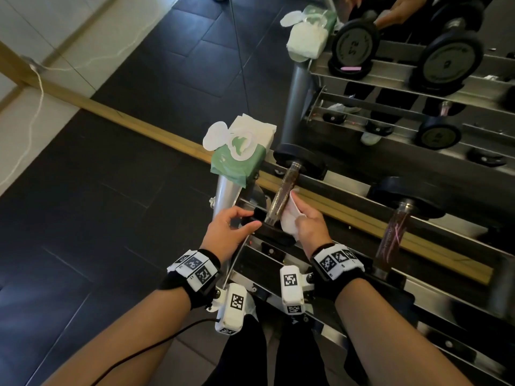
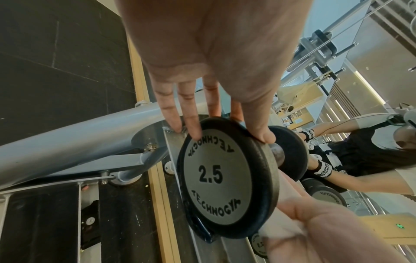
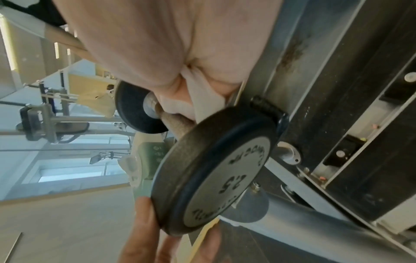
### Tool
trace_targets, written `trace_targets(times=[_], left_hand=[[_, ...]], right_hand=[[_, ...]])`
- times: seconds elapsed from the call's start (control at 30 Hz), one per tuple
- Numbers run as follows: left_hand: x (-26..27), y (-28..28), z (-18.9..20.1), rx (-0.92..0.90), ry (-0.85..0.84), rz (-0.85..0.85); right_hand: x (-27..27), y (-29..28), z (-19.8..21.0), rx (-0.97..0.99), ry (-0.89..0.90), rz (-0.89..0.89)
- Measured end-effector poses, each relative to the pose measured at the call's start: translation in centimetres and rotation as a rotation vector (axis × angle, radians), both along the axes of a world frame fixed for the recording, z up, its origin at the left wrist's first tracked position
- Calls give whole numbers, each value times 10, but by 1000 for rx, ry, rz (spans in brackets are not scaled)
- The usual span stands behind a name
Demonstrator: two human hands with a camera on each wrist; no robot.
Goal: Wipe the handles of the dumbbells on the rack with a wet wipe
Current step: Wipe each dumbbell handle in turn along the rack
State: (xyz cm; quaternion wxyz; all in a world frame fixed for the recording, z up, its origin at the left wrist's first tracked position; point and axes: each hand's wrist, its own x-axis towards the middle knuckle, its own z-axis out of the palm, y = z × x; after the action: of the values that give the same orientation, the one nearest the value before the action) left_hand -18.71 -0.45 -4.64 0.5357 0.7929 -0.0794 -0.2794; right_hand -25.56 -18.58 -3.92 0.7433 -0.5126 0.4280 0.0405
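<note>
At the left end of the rack (image 1: pixel 331 188), a pack of wet wipes (image 1: pixel 239 154) is seen resting on the top of the end post, its lid flipped open and a sheet pulled up. Just to its right, at the left end of the top rail, the small dumbbell (image 2: pixel 227 176) marked 2.5 is seated with its handle (image 1: pixel 284 196) running from front to back. The near disc of this dumbbell is gripped at its rim by the left hand (image 1: pixel 228 229), thumb on one side and fingers on the other, so that the weight is steadied. The handle is met on its right side by the wet wipe (image 1: pixel 289 215), which is bunched in the curled fingers of the right hand (image 1: pixel 309 227) and pressed against the near half of the bar. Further right along the same rail, a second dumbbell (image 1: pixel 395 227) is observed, untouched. It is judged that the handle is only partly covered: the far half and the underside may be missed unless the wipe is wrapped round and drawn along. If the left grip slackens, the dumbbell could be rolled or tipped off its seat. The open pack, perched on the narrow post, could be knocked off by an elbow.
</note>
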Motion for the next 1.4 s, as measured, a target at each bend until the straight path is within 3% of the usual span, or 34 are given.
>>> trace_targets(times=[0.17,0.3,0.53,0.77,0.97,1.1,1.2,1.4], left_hand=[[-1,-2,2,-29,14,4],[-2,-2,2,-19,1,9],[-3,-2,5,-2,-14,6],[-3,-3,10,22,0,-19],[-6,-4,10,27,-21,-5],[-4,-3,9,73,-30,-22],[-4,-3,9,74,-20,-31],[-3,-4,10,79,-11,-35]], right_hand=[[19,-16,3,33,-13,-208],[37,-9,4,12,-50,-49],[1,11,6,-52,-52,194],[15,-32,1,70,77,-264],[31,-5,4,-10,-43,0],[13,6,6,-20,28,-27],[-6,0,4,-3,66,55],[20,-9,11,22,19,-122]])
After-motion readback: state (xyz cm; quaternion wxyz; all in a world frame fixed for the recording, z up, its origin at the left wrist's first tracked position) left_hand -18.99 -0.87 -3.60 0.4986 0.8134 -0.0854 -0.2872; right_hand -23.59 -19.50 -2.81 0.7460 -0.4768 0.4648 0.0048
